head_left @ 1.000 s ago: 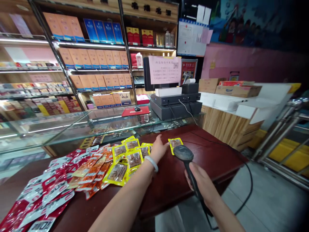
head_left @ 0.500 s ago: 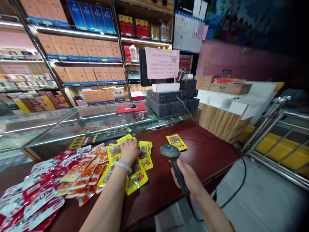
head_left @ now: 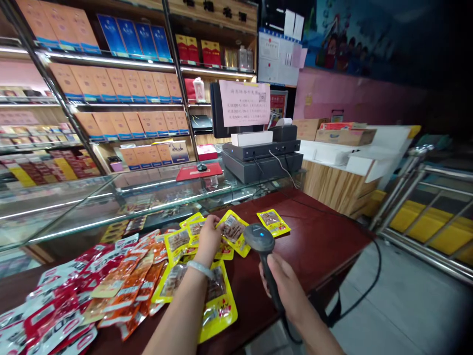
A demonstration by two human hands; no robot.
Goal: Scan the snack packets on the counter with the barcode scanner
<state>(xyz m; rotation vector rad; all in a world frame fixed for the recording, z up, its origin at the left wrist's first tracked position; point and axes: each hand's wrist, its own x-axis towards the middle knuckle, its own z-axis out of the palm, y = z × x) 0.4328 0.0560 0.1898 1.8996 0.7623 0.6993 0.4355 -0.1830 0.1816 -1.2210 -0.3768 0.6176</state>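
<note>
My left hand (head_left: 209, 240) pinches a yellow snack packet (head_left: 233, 231) and holds it tilted up just above the dark red counter (head_left: 318, 241). My right hand (head_left: 286, 286) is wrapped round the handle of a black barcode scanner (head_left: 260, 241), whose head sits right beside the lifted packet. One more yellow packet (head_left: 273, 222) lies alone further right on the counter. Several yellow packets (head_left: 218, 301) lie under and around my left forearm.
Orange packets (head_left: 125, 281) and red-and-white packets (head_left: 48, 305) cover the counter's left part. A glass display case (head_left: 111, 197) runs behind, with a black till and screen (head_left: 262, 153) on it. Shelves of boxes fill the back wall. A cable (head_left: 354, 296) hangs off the counter's right edge.
My left hand went from the lone packet at the right back to the yellow pile, picked up one packet and lifted it toward the scanner. The scanner shifted slightly left.
</note>
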